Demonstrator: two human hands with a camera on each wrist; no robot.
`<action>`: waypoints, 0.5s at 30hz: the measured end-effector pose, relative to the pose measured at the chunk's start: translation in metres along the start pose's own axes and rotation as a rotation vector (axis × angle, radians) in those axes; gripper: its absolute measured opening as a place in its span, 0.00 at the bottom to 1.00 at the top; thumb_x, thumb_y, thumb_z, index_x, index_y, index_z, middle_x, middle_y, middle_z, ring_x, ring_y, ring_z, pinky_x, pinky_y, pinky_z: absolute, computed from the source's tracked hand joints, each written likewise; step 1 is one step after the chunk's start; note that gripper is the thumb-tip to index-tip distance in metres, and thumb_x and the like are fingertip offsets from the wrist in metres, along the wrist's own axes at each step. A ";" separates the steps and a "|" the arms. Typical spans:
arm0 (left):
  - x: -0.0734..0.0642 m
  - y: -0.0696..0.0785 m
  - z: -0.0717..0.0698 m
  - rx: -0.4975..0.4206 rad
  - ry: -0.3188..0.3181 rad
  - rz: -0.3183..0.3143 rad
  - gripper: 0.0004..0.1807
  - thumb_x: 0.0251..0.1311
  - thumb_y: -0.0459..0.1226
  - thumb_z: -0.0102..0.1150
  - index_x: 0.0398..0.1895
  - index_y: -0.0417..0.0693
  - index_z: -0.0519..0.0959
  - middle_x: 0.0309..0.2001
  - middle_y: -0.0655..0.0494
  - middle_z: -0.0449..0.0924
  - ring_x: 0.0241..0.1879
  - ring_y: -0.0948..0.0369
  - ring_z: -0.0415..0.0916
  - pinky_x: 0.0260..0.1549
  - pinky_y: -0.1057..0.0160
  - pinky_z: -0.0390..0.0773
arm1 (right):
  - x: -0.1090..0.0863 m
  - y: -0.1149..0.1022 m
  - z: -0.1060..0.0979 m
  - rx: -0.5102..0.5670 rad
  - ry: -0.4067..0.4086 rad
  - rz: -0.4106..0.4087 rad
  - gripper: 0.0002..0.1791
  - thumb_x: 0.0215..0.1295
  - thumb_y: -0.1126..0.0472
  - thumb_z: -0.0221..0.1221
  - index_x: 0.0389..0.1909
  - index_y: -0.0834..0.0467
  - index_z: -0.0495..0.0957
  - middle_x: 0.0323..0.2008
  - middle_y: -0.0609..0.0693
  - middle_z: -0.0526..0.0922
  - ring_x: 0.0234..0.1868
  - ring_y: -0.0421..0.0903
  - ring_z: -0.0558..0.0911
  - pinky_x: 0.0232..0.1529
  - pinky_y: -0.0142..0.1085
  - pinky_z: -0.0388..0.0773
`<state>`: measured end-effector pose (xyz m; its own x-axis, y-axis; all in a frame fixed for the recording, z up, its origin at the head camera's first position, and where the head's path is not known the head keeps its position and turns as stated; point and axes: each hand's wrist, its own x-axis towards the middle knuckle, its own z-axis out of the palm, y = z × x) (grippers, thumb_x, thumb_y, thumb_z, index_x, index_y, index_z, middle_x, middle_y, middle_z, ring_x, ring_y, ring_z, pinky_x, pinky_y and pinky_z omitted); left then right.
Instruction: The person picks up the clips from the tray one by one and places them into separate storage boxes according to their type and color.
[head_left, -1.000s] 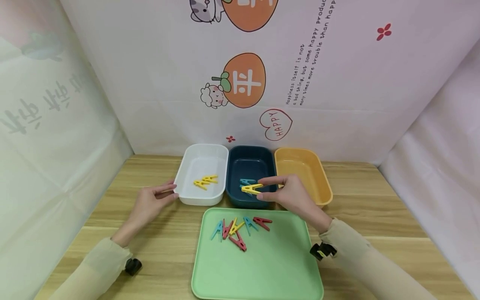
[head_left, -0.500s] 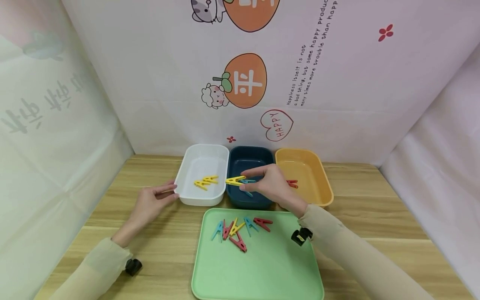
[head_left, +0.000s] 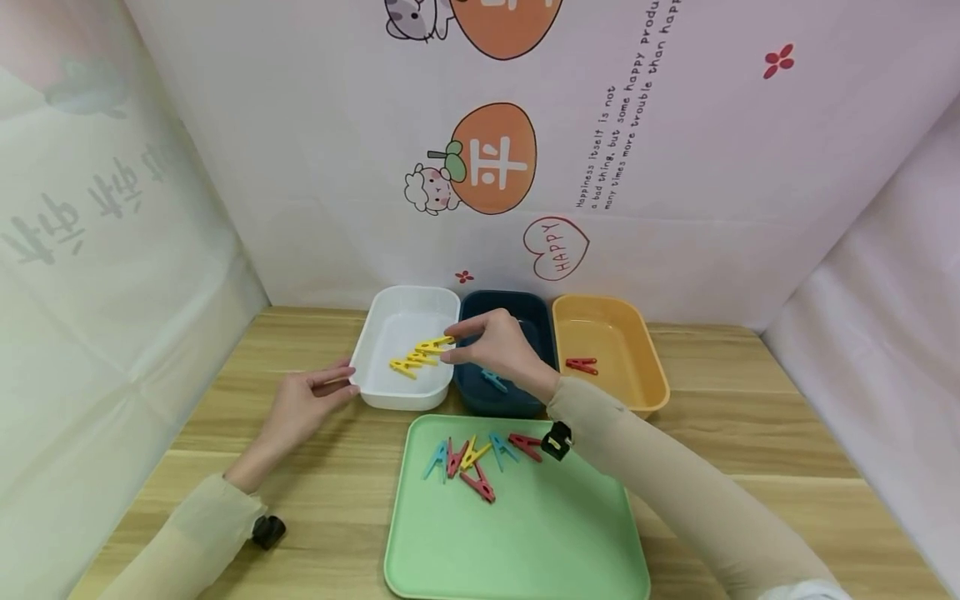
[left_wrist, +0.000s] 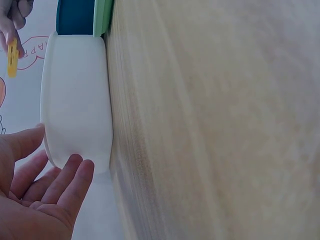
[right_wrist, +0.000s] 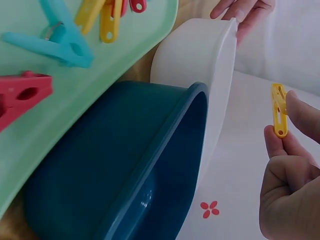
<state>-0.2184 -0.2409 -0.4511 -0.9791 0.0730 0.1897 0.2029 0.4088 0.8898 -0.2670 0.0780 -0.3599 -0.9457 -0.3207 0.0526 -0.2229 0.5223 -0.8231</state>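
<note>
My right hand (head_left: 498, 346) pinches a yellow clothespin (head_left: 432, 344) between thumb and fingers, above the right side of the white bin (head_left: 401, 321). In the right wrist view, the clothespin (right_wrist: 280, 110) stands upright in the fingertips. Beneath it in the bin lie two more yellow clothespins (head_left: 403, 367). My left hand (head_left: 303, 408) touches the bin's left side; the left wrist view has its relaxed fingers (left_wrist: 80, 185) against the outer wall (left_wrist: 77, 95), with the thumb at the rim.
A dark blue bin (head_left: 528, 312) holding a blue clothespin (head_left: 493, 381) and a yellow-orange bin (head_left: 600, 321) holding a red one (head_left: 582, 365) stand alongside. In front, a green tray (head_left: 517, 533) carries several red, blue and yellow clothespins (head_left: 474, 454).
My right hand has carried the yellow clothespin leftward from over the dark blue bin to over the white bin. The red clothespin in the yellow-orange bin has come into view. My left hand stays put.
</note>
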 end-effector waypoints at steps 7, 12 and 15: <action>0.000 0.001 -0.001 0.004 0.002 -0.006 0.23 0.67 0.35 0.73 0.59 0.30 0.82 0.67 0.41 0.77 0.54 0.45 0.84 0.44 0.69 0.86 | 0.020 -0.004 0.015 -0.029 -0.025 -0.021 0.18 0.61 0.58 0.78 0.52 0.55 0.91 0.47 0.47 0.89 0.54 0.51 0.81 0.52 0.43 0.83; 0.000 0.002 -0.001 0.001 -0.007 -0.005 0.23 0.67 0.36 0.73 0.60 0.30 0.82 0.68 0.41 0.76 0.55 0.45 0.84 0.45 0.69 0.86 | 0.035 -0.007 0.024 -0.061 -0.029 -0.025 0.17 0.61 0.57 0.78 0.50 0.55 0.91 0.47 0.49 0.90 0.54 0.49 0.81 0.52 0.42 0.85; 0.002 0.003 -0.001 0.000 -0.007 -0.010 0.23 0.67 0.36 0.73 0.60 0.30 0.82 0.69 0.41 0.76 0.55 0.45 0.84 0.45 0.69 0.86 | 0.043 -0.009 0.029 -0.078 -0.025 -0.016 0.17 0.61 0.57 0.78 0.50 0.55 0.91 0.47 0.49 0.90 0.55 0.49 0.82 0.54 0.43 0.85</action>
<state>-0.2195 -0.2408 -0.4479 -0.9811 0.0751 0.1784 0.1935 0.4095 0.8916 -0.2992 0.0364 -0.3663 -0.9360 -0.3483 0.0506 -0.2564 0.5763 -0.7760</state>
